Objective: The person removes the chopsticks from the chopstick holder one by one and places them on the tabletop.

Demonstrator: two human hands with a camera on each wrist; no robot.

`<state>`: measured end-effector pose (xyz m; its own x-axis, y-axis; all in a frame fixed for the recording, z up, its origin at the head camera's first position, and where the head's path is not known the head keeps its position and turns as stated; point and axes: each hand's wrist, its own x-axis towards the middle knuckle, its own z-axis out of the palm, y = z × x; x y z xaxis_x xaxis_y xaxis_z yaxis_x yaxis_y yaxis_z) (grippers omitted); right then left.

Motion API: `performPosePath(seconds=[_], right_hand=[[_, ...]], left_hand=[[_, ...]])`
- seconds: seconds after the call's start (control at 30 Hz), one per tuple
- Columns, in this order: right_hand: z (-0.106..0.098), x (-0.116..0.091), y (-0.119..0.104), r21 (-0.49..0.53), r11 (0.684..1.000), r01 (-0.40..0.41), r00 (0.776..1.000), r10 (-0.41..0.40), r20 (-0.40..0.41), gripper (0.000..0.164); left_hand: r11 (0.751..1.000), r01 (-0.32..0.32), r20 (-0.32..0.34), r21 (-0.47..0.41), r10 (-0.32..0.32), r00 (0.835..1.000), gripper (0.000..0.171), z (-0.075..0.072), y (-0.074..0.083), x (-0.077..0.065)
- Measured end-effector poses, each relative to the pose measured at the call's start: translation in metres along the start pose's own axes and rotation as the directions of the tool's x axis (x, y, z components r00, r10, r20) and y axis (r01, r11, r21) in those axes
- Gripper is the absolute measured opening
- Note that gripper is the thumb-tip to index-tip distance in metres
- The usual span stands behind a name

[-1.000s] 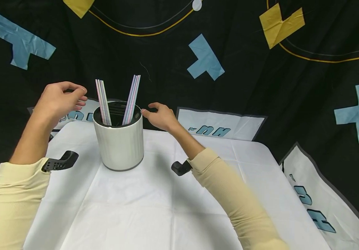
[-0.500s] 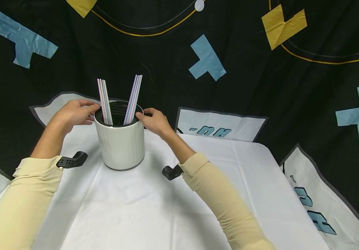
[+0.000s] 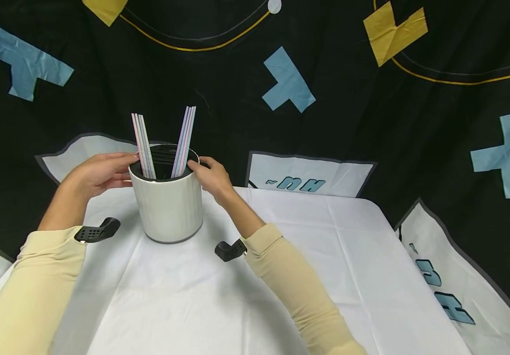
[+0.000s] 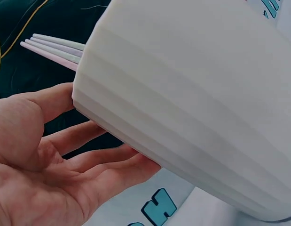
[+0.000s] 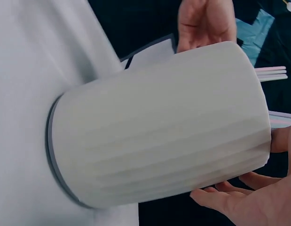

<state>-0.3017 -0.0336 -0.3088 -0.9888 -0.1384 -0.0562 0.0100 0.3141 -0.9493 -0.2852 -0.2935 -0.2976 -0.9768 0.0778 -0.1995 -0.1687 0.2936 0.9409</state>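
A white ribbed utensil holder (image 3: 168, 209) with a black divided insert (image 3: 163, 157) stands upright on the table. Two bunches of pastel drinking straws, a left bunch (image 3: 143, 145) and a right bunch (image 3: 184, 142), rise from it. My left hand (image 3: 99, 173) grips the holder's left rim, thumb at the top edge and fingers against the outer wall. On the opposite side, my right hand (image 3: 212, 177) grips the rim, its thumb over the edge and its fingers on the outside. The right wrist view shows both hands around the holder (image 5: 159, 127).
A white cloth (image 3: 184, 296) covers the table. Behind it hangs a black backdrop (image 3: 237, 113) with blue and yellow shapes. White printed panels (image 3: 308, 175) lie along the table's back edge. Each wrist bears a black camera mount, the left mount (image 3: 98, 230) and right mount (image 3: 230, 250).
My left hand has come down and right onto the holder's rim. My right hand has moved slightly left, its thumb now over the rim. The holder stays on the table.
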Motion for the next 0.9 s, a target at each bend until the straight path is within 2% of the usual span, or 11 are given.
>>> performPosePath(seconds=[0.13, 0.3, 0.63, 0.9], right_hand=[[0.004, -0.001, 0.002, 0.046, 0.998, 0.033, 0.999, -0.032, -0.036, 0.047], [0.004, -0.002, 0.007, 0.088, 0.995, 0.037, 0.998, -0.032, -0.057, 0.044], [-0.006, 0.004, 0.013, 0.238, 0.971, 0.017, 0.999, -0.024, 0.027, 0.046], [-0.007, 0.004, 0.014, 0.265, 0.964, -0.002, 0.999, -0.008, 0.034, 0.045]], left_hand=[[0.999, -0.009, 0.017, -0.054, 0.010, 1.000, 0.081, -0.004, -0.001, 0.000], [1.000, -0.005, 0.021, -0.029, 0.006, 1.000, 0.085, -0.003, -0.003, 0.000], [0.993, -0.003, 0.028, -0.115, 0.006, 1.000, 0.090, -0.002, -0.006, 0.001], [0.981, 0.002, 0.038, -0.192, 0.006, 0.999, 0.081, -0.001, -0.006, 0.000]])
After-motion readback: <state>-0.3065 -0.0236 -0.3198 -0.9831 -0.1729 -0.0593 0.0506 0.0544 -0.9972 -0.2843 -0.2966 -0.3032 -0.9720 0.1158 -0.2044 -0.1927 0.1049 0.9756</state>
